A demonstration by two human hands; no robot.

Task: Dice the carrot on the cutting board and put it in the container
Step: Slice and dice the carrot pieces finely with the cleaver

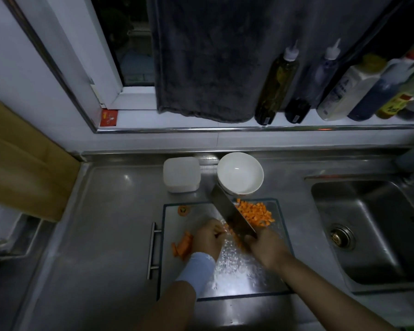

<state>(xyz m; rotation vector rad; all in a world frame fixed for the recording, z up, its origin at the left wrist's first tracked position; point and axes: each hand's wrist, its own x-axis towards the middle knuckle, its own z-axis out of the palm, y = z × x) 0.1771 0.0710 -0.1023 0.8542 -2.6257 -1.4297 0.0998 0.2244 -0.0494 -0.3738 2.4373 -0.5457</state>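
While right hand (266, 247) grips cleaver (232, 215) — left hand (208, 238) pins carrot (226, 228) | labels (339, 90) blurred

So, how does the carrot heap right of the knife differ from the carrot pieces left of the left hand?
The carrot heap is many small cubes; the carrot pieces are a few longer, undiced chunks. The heap lies at the far right of the cutting board, beyond the knife; the pieces lie near the board's left edge, beside the left hand. Both are orange and both rest on the board.

Orange carrot dice (255, 213) on glass cutting board (239, 280)
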